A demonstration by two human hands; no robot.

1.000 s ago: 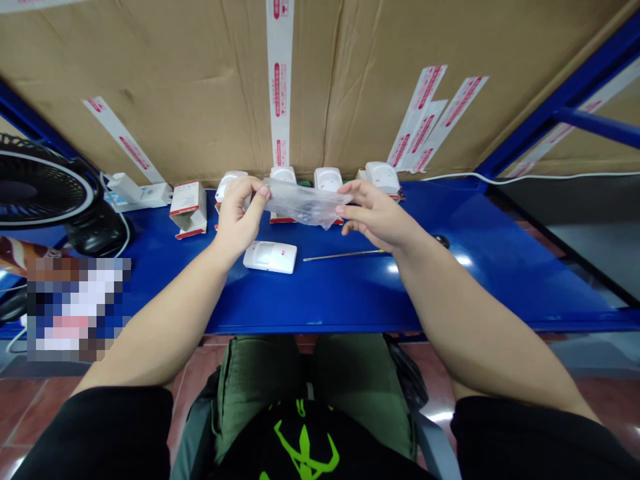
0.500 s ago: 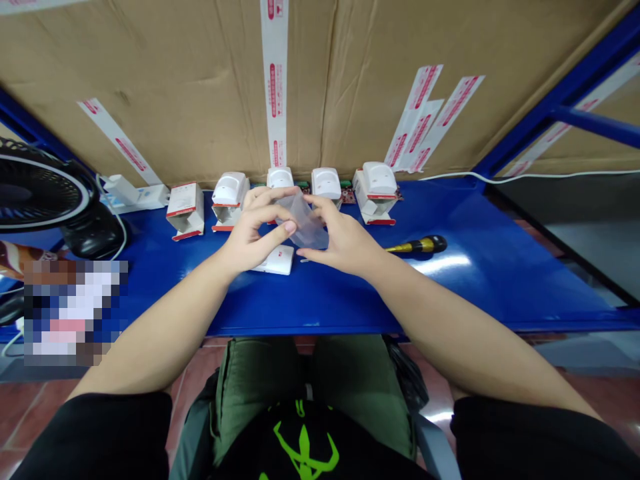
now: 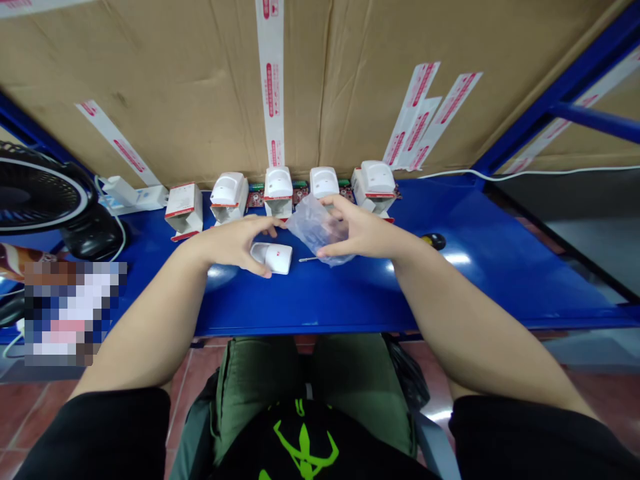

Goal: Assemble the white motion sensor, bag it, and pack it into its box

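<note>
A clear plastic bag (image 3: 316, 228) is held by my right hand (image 3: 357, 230), thumb below and fingers behind it. My left hand (image 3: 240, 243) is spread, thumb and fingers apart, around the left end of a white sensor unit (image 3: 278, 258) lying on the blue table (image 3: 310, 303). Nothing is gripped in that hand; its index fingertip is close to the bag's left edge. Under the bag's lower edge, a thin light-coloured stick-like item (image 3: 307, 259) lies on the table.
Small white-and-red boxes, such as the leftmost one (image 3: 184, 208), line the back, several topped with white units (image 3: 378, 177). A screwdriver (image 3: 435, 241) is partly behind my right forearm. A black fan (image 3: 37, 190) and power strip (image 3: 150, 198) are at left.
My left hand has let go of the plastic bag and moved left and down to the white unit. The bag has shifted slightly right in my right hand, uncovering the unit.
</note>
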